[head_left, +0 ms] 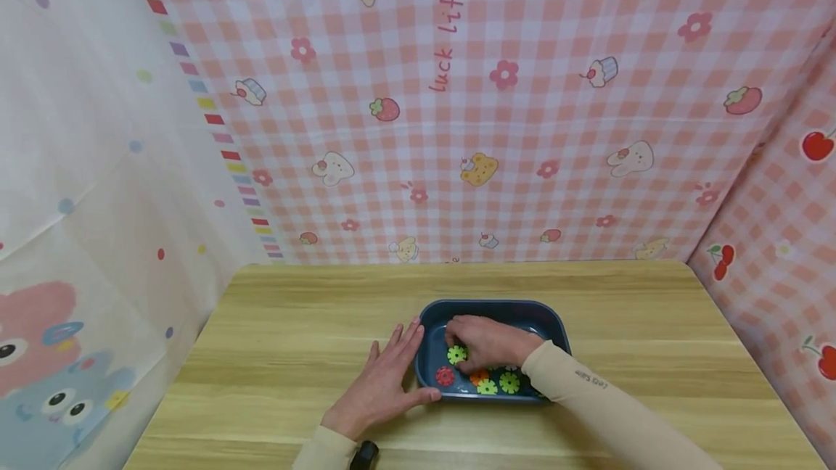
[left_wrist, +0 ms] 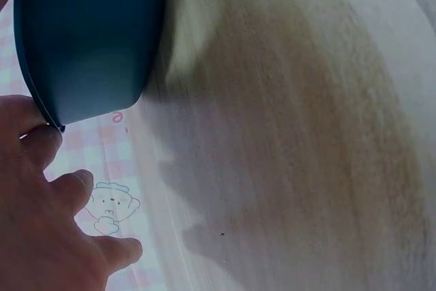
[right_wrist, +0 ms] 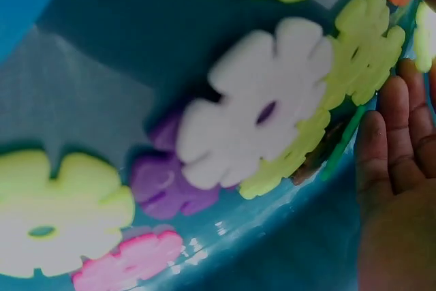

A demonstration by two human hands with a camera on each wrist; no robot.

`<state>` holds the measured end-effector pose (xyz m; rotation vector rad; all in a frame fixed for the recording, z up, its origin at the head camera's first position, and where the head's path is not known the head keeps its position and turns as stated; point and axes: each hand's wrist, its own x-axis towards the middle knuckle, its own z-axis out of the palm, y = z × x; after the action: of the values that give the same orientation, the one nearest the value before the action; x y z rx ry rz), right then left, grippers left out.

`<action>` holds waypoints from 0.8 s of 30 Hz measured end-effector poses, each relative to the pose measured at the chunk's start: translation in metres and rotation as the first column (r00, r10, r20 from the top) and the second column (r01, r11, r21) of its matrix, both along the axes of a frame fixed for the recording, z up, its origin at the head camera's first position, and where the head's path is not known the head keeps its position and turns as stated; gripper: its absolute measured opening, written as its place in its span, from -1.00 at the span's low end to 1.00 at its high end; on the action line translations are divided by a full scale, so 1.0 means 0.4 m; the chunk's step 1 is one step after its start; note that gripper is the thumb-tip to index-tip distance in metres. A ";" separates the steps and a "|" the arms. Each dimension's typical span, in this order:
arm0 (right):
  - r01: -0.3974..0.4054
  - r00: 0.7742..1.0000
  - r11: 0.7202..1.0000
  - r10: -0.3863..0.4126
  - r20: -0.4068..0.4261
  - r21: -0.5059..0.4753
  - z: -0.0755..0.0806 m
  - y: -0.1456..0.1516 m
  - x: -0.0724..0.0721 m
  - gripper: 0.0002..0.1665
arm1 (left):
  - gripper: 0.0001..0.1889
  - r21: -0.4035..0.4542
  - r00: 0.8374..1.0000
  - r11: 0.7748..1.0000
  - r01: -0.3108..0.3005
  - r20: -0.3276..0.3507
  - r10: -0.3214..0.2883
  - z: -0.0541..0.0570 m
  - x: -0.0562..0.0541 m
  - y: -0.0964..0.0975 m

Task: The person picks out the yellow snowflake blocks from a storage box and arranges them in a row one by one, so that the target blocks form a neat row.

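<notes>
A dark blue basin (head_left: 494, 305) with rounded corners stands on the table, holding several flower-shaped plastic discs. My left hand (head_left: 385, 381) is spread at its left end, the straight fingertips on the rim and the thumb at the front corner. In the left wrist view, fingers of the left hand (left_wrist: 41, 189) touch the basin's outer edge (left_wrist: 88, 46). Inside the basin, my right hand (head_left: 490, 343) reaches down with bent fingers and pinches a yellow-green flower disc (head_left: 456, 355) between thumb and forefinger. A white disc (right_wrist: 266, 107) lies over a purple one (right_wrist: 170, 178) near the right hand (right_wrist: 402, 161).
A red disc (head_left: 445, 376), an orange disc (head_left: 480, 376) and yellow-green discs (head_left: 509, 383) lie along the basin's front. Below is a wood-grain table (head_left: 294, 325). Pink checked cloth (head_left: 418, 143) hangs behind it, and a white patterned cloth (head_left: 130, 187) at the left.
</notes>
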<state>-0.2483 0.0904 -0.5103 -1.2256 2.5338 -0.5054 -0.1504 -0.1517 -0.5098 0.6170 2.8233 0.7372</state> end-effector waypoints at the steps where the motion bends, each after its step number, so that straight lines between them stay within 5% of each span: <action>1: -0.002 1.000 1.000 0.003 -0.015 0.008 0.000 -0.002 0.001 -0.67 | 0.11 -0.001 1.000 1.000 0.001 -0.001 -0.001 0.000 0.001 0.000; 7: -0.002 0.999 1.000 0.003 -0.042 0.031 0.009 -0.001 0.003 -0.78 | 0.11 -0.008 1.000 1.000 -0.005 0.004 0.005 -0.002 0.000 0.001; 14: -0.016 1.000 0.993 0.018 0.018 -0.114 0.038 0.030 -0.002 -0.83 | 0.12 -0.010 1.000 1.000 -0.009 0.014 0.009 0.001 0.002 0.002; 24: 0.168 0.983 0.952 -0.140 0.122 -0.258 0.149 0.090 0.045 -0.82 | 0.15 -0.012 1.000 1.000 0.003 -0.018 -0.003 0.003 -0.002 -0.001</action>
<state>-0.2302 0.1263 -0.4508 -1.0566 2.5461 -0.9491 -0.1513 -0.1522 -0.5086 0.6291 2.8403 0.7168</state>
